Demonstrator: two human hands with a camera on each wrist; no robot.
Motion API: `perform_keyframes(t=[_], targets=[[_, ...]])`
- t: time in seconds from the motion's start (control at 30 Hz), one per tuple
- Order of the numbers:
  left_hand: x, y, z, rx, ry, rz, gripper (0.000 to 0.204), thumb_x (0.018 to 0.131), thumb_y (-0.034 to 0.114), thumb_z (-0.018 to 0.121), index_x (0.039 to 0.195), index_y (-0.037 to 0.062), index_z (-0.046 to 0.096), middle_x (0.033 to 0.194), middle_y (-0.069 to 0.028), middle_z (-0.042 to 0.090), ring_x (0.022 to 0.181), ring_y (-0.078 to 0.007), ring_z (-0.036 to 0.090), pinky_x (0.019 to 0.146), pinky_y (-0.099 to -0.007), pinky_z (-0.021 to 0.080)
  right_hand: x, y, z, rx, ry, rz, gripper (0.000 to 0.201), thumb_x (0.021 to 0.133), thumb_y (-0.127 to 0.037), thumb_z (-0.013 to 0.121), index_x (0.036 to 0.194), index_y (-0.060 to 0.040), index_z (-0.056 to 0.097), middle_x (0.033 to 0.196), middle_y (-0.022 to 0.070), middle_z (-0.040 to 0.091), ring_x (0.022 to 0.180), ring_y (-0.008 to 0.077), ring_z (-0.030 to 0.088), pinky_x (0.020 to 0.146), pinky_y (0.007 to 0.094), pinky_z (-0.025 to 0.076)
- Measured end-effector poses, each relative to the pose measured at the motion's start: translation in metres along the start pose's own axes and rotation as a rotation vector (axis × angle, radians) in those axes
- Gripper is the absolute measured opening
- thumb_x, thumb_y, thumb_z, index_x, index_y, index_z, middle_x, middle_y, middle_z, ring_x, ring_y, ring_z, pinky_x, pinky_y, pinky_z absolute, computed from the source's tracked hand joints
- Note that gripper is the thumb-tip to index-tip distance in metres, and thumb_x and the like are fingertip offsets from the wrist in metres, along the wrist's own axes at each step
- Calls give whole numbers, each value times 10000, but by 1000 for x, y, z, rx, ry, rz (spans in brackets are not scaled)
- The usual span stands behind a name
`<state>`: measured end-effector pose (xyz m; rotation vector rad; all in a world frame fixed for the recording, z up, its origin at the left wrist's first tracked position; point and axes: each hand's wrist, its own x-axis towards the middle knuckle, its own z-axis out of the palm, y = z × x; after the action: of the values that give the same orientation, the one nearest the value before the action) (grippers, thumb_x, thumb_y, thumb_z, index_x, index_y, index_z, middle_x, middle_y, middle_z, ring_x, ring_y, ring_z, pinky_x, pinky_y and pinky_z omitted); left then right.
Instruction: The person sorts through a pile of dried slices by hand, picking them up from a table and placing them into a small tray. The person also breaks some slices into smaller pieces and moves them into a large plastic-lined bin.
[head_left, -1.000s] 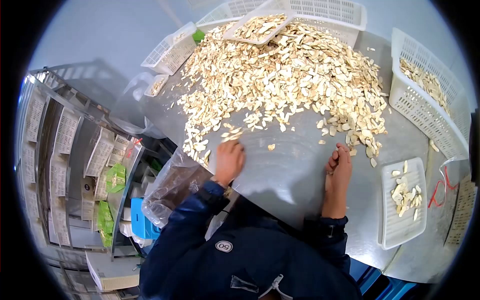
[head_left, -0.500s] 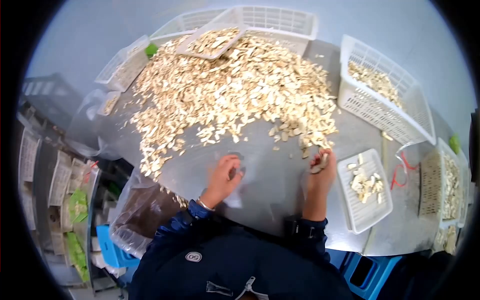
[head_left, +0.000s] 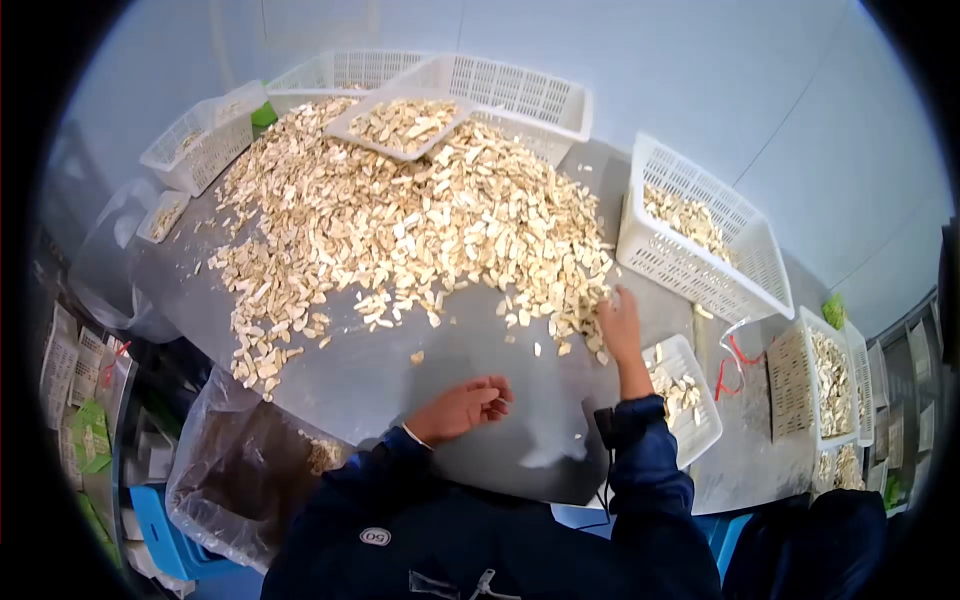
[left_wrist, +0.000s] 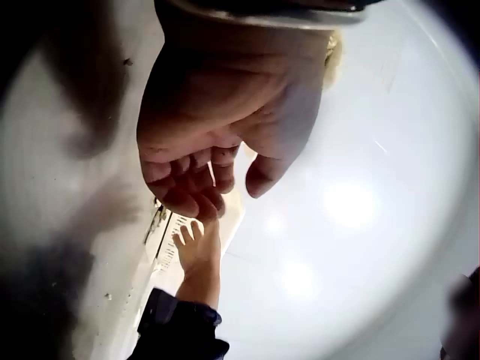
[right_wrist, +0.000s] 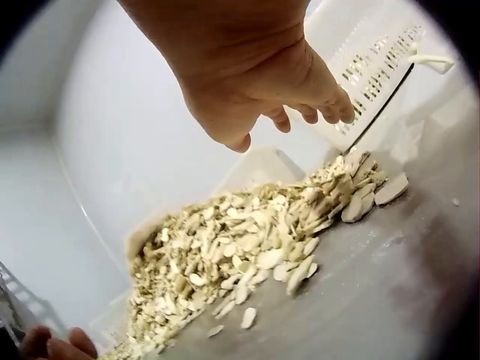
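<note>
A broad heap of pale dried slices (head_left: pixel 420 215) covers the back of the metal table (head_left: pixel 370 375). My left hand (head_left: pixel 458 409) hovers over the bare metal near the front edge, fingers loosely bent, palm empty in the left wrist view. At the heap's right edge is my right hand (head_left: pixel 619 328), fingers extended and apart above the slices; the right wrist view shows nothing in its grasp (right_wrist: pixel 262 75). Just right of that forearm lies a shallow white tray (head_left: pixel 706 440) with some slices in it, partly covered by the sleeve.
A white slotted basket (head_left: pixel 690 262) holding slices stands at the back right, with more baskets (head_left: pixel 790 385) farther right. A shallow container (head_left: pixel 350 128) of slices sits on the heap. At the left, a clear plastic bag (head_left: pixel 215 480) hangs beside the table; red string (head_left: pixel 735 370) lies right.
My left hand has left the slices at the left and drawn back toward me. The right hand, which held slices half a second ago, is now empty by the heap. The head view has turned right.
</note>
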<state>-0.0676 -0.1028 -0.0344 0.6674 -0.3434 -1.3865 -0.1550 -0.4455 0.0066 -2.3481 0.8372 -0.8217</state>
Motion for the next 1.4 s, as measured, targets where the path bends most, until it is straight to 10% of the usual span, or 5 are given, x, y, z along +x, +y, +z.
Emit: perform_keyframes(t=[0.5, 0.67, 1.2, 1.3, 1.4], targets=[[2, 1, -19, -269, -142, -74, 220, 995, 147, 611, 1204, 92, 571, 1062, -33, 650, 955, -126, 638, 893, -293, 519, 132, 42, 105, -567, 16, -153, 217, 843, -198, 648, 794, -1, 728, 969, 234, 676, 987, 414, 592, 850, 516, 474], [15, -15, -38, -308, -113, 14, 236, 993, 160, 597, 1214, 86, 559, 1001, -34, 639, 889, -126, 625, 850, -277, 517, 138, -28, 78, -394, 52, -80, 158, 822, -158, 659, 853, -15, 718, 815, 206, 691, 781, 418, 646, 730, 508, 522], [8, 2, -31, -291, -65, 15, 276, 996, 122, 567, 1254, 46, 504, 1012, -60, 606, 875, -135, 594, 843, -288, 506, 140, 11, 88, -614, -305, -151, 309, 818, -333, 683, 894, -40, 744, 826, 196, 723, 786, 374, 694, 761, 452, 552], [13, -1, -34, -278, -44, 18, 271, 1004, 130, 569, 1259, 57, 509, 1018, -54, 607, 880, -132, 598, 848, -287, 507, 146, -56, 68, -620, -506, -330, 307, 869, -309, 675, 871, -6, 727, 743, 181, 717, 654, 304, 700, 659, 403, 558], [14, -9, -36, -259, -31, 11, 263, 1011, 149, 576, 1255, 68, 522, 1028, -45, 614, 887, -126, 605, 855, -288, 510, 131, -176, 35, -261, -1114, 21, 275, 976, -298, 600, 948, -52, 720, 786, 71, 727, 637, 139, 682, 580, 276, 538]])
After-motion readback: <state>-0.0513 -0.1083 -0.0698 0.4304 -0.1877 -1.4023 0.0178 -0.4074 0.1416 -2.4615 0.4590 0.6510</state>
